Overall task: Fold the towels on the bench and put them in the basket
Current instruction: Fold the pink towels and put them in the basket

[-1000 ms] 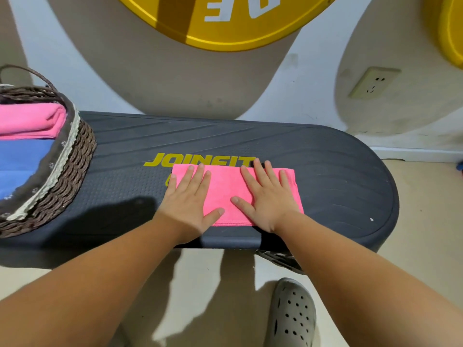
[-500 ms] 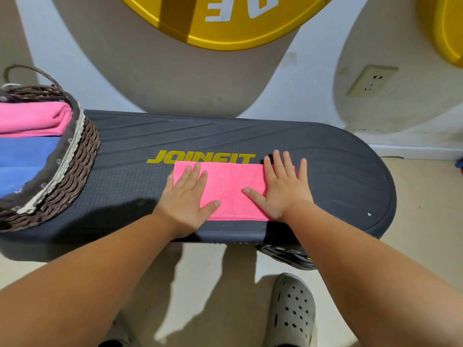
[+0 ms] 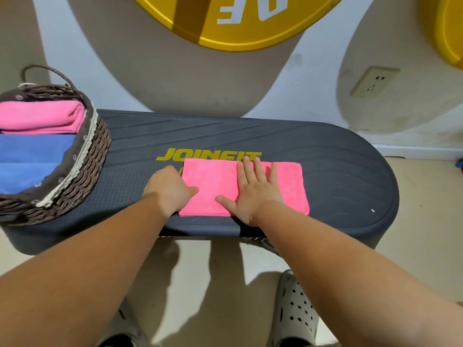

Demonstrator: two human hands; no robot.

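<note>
Towel: A pink towel (image 3: 213,181), folded into a neat rectangle, lies flat on the dark tabletop (image 3: 338,171). It sits near the front edge, a little right of centre, and its far edge touches the bottom of the yellow JOINFIT logo (image 3: 200,154).
Left hand: The left hand (image 3: 170,189) sits at the towel's left edge. The thumb is laid on the cloth and the fingers are curled under, out of sight, pinching that edge.
Right hand: The right hand (image 3: 254,191) lies palm down on the middle of the towel, pressing the cloth onto the tabletop. Its fingers are straight and spread, and the thumb is stretched out to the left.
Basket: A brown wicker basket (image 3: 92,151) with a lace-trimmed liner stands on the left end of the tabletop. It is well apart from the towel and partly cut off by the frame's edge.
In the basket: A second pink towel (image 3: 42,116), folded, lies at the far side. A blue towel (image 3: 30,159) lies just beside it on the near side.
Wall: Behind the tabletop, a pale wall (image 3: 320,78) carries a socket (image 3: 373,81) on the right. A large yellow disc (image 3: 238,26) with white letters hangs overhead.
Below: A grey perforated clog (image 3: 295,311) shows on the beige floor (image 3: 426,221), under the right forearm.
</note>
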